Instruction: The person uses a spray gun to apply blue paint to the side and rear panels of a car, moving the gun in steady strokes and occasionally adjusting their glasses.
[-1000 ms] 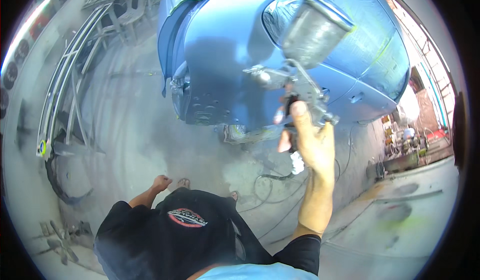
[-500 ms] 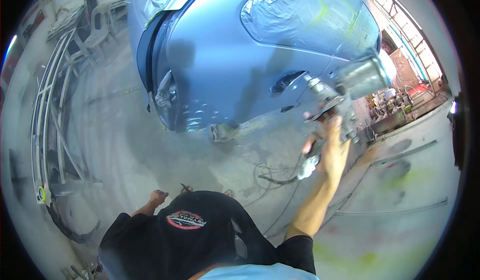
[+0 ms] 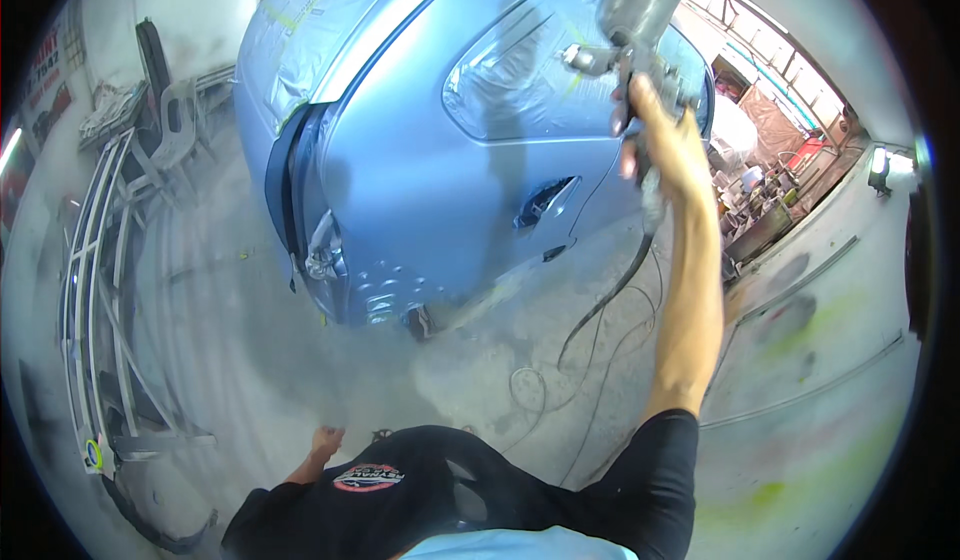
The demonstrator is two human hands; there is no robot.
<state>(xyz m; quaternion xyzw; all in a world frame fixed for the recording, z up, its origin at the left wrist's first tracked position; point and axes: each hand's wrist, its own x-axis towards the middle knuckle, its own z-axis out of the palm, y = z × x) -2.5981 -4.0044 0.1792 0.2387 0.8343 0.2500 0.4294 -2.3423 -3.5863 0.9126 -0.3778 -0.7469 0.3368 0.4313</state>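
Note:
My right hand grips a silver spray gun with a metal cup on top, raised in front of the car's film-covered side window; a dark hose hangs from it. The blue car body has masking over its window and upper left part, an opening at the door handle, and drop-like spots low on the panel. My left hand hangs low beside my black shirt, fingers curled; what it holds, if anything, is too small to make out.
Metal racks with a yellow-green tape roll and a grey plastic chair stand at left. Hoses lie on the concrete floor. At right are cluttered workbench items and a work lamp.
My right hand and the spray gun have risen from the lower door panel to window height. The view has shifted, showing more of the car's upper left. My left hand still hangs low.

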